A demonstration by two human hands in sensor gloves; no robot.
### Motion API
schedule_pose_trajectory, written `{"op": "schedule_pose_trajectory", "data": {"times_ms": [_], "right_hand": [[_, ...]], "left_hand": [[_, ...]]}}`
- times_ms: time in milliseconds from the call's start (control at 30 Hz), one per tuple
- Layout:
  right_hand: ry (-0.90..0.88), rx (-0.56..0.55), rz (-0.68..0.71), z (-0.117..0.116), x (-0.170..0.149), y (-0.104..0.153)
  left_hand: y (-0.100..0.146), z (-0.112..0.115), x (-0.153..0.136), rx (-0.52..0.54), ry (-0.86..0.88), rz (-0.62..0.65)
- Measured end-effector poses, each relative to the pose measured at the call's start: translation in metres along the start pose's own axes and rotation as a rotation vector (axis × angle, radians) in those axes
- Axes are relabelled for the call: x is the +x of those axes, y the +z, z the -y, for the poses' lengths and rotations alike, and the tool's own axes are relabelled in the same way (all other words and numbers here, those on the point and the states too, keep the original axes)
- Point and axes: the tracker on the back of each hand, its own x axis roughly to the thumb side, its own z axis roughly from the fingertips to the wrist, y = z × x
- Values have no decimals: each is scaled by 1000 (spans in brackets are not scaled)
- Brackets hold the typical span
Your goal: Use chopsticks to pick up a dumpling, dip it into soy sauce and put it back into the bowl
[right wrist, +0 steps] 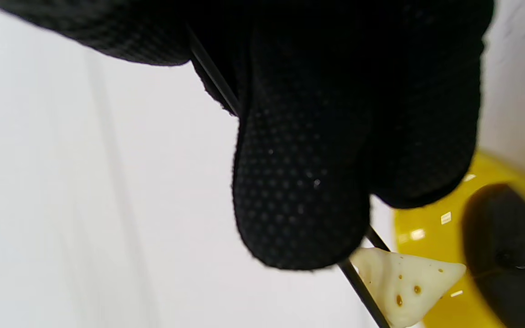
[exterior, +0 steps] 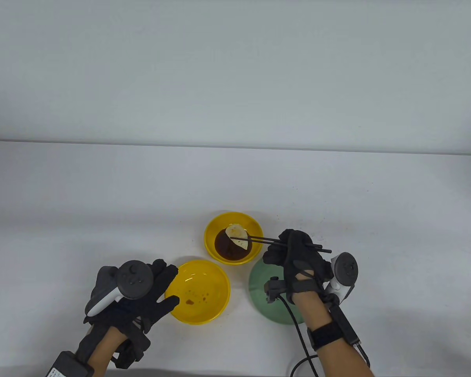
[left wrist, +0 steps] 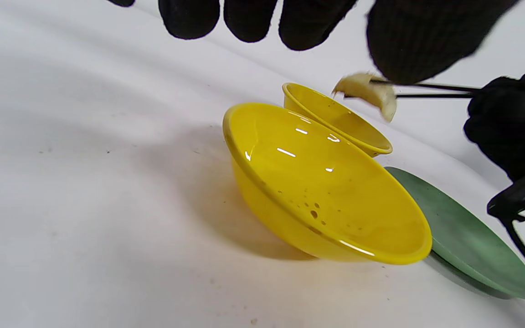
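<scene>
My right hand [exterior: 294,255] grips a pair of black chopsticks [exterior: 274,241] that pinch a pale dumpling [exterior: 237,236]. The dumpling hangs just above the dark soy sauce [exterior: 231,247] in the small yellow sauce bowl [exterior: 216,229]; in the left wrist view the dumpling [left wrist: 372,93] is clear of that bowl's rim [left wrist: 335,120]. Sauce spots dot the dumpling [right wrist: 404,284] in the right wrist view. The larger yellow bowl [exterior: 198,290] holds only sauce drips. My left hand [exterior: 157,288] lies with straight fingers at that bowl's left rim, touching or nearly touching it.
A green plate [exterior: 267,290] lies right of the larger bowl, partly under my right hand. White cloth covers the table [exterior: 102,196]. Cables run from my right wrist to the near edge.
</scene>
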Motion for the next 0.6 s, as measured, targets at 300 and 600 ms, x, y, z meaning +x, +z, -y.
{"op": "schedule_pose_trajectory", "data": {"times_ms": [300, 600], "right_hand": [[9, 16, 28, 3, 8, -1], [-32, 44, 40, 8, 16, -1]], "left_hand": [[1, -1, 1, 1, -6, 5], [1, -1, 1, 0, -3, 3]]}}
